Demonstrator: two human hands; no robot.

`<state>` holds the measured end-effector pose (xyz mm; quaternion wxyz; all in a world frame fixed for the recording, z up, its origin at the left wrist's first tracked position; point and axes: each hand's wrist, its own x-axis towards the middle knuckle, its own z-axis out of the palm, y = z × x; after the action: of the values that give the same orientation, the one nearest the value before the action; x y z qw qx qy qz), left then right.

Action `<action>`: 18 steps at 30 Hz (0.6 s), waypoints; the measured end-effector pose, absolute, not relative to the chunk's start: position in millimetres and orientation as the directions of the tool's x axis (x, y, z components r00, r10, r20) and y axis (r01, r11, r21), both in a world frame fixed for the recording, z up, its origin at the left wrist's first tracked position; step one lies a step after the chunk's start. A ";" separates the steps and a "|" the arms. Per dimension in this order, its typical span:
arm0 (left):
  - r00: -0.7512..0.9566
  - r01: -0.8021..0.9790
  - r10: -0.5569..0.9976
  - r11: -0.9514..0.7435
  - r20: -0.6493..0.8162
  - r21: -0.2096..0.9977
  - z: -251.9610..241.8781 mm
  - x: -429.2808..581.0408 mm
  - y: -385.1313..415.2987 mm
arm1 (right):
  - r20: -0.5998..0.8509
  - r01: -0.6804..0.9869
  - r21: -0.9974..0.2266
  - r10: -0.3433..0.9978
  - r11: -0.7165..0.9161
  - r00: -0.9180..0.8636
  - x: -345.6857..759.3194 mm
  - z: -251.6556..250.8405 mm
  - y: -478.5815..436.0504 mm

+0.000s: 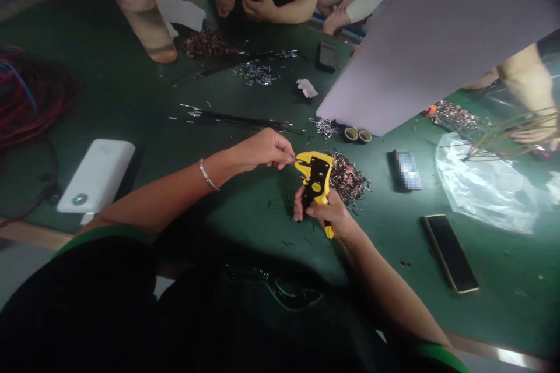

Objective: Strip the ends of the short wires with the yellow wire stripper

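My right hand is wrapped round the handles of a yellow and black wire stripper, its jaws pointing left. At those jaws, my left hand pinches thumb and forefinger together; what lies between the fingertips is too small to make out. Just right of the tool is a heap of dark and copper-coloured wire scraps. Beyond my hands lies a bundle of thin black wires with bright ends. A small pile of silvery ferrule-like bits sits near the bundle's right end.
A white power bank and red cable coils lie left. A bottle stands at the back. On the right are a grey panel, a phone and a plastic bag. Across the table, a co-worker's hand holds a similar tool.
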<state>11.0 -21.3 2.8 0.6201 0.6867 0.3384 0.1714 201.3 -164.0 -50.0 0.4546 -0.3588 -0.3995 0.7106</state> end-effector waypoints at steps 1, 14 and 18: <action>0.715 0.252 0.675 -0.007 -0.181 0.968 1.6 10.9 -20.6 | -0.142 -0.354 -0.898 0.935 -0.260 -0.326 201.5 -50.3 -164.2; 0.746 0.244 0.653 -0.082 -0.133 0.966 -6.8 9.1 -15.5 | -0.183 -0.320 -0.910 0.947 -0.265 -0.263 197.8 -52.4 -166.4; 0.737 0.259 0.660 -0.073 -0.148 0.963 -8.4 9.8 -14.7 | -0.195 -0.325 -0.907 0.952 -0.266 -0.236 194.9 -52.5 -166.2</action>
<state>9.8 -14.7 -8.4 0.5997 0.7133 0.3220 0.1671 194.9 -166.2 -52.5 0.4664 -0.4056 -0.3864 0.6846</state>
